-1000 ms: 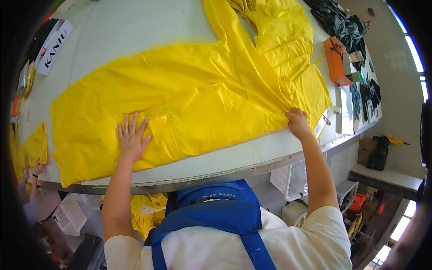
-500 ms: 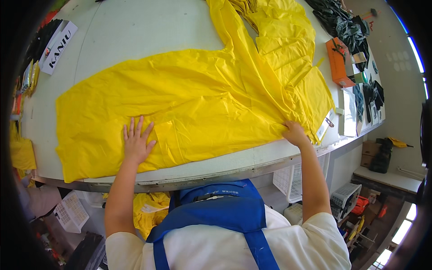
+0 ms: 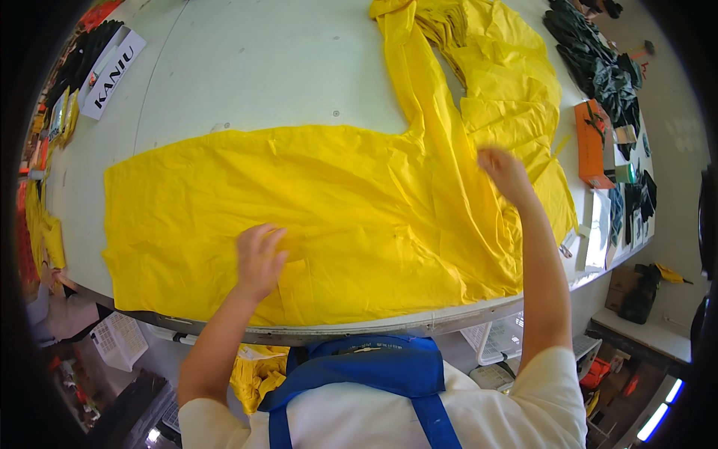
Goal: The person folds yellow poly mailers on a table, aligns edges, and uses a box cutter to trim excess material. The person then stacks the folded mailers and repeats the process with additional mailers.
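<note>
A large yellow garment (image 3: 336, 202) of thin, shiny fabric lies spread along the table's near edge, creased, with a patch like a pocket near its lower middle. My left hand (image 3: 260, 262) hovers just over it, left of that patch, its fingers loosely bent and apart, holding nothing. Further right, my right hand (image 3: 506, 176) is over the long yellow fold that runs toward the far side. Its fingers are curled and blurred, so whether they grip fabric does not show. More pleated yellow fabric (image 3: 516, 71) lies beyond, stacked in layers at the far end.
On the pale table (image 3: 247, 67) stand a white box (image 3: 112, 73) with dark items at the left and an orange box (image 3: 591, 142) at the right. Dark green garments (image 3: 598, 67) lie behind it. White baskets (image 3: 120, 340) and yellow cloth (image 3: 258, 374) are below the edge.
My left hand has lifted off the fabric and shifted right. My right hand has let go of the near edge and moved farther across the table. The whole view has shifted.
</note>
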A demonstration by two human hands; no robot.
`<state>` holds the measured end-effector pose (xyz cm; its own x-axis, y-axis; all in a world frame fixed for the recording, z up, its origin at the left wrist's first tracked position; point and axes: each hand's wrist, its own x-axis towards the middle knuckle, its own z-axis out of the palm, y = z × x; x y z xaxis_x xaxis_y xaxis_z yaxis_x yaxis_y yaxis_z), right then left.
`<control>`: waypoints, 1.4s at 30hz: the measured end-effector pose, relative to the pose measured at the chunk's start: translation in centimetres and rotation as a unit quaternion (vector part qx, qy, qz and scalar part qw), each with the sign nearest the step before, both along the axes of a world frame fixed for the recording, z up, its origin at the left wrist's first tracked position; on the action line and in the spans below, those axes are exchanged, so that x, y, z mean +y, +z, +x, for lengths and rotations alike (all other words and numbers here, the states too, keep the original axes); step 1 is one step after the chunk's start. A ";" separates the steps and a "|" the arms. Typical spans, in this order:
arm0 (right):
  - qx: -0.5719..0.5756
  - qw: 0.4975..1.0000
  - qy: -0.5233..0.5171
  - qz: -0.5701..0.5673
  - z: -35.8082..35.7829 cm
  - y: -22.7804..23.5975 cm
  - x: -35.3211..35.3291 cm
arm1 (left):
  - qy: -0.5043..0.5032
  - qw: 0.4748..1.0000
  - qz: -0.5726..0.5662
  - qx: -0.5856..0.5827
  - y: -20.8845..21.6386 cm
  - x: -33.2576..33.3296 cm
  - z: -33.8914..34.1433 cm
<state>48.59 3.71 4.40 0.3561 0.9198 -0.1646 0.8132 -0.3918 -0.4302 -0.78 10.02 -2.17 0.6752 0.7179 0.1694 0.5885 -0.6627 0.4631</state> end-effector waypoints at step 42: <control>-0.181 0.964 0.049 0.189 -5.7 -5.6 -10.4 | -0.055 0.967 -0.239 0.072 -0.6 13.5 27.8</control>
<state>42.93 -6.68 -1.24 0.2348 0.9219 0.3081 0.9622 -0.1755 -0.2082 26.98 23.52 -2.76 0.7437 0.6136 -0.2652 0.6080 -0.4559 0.6500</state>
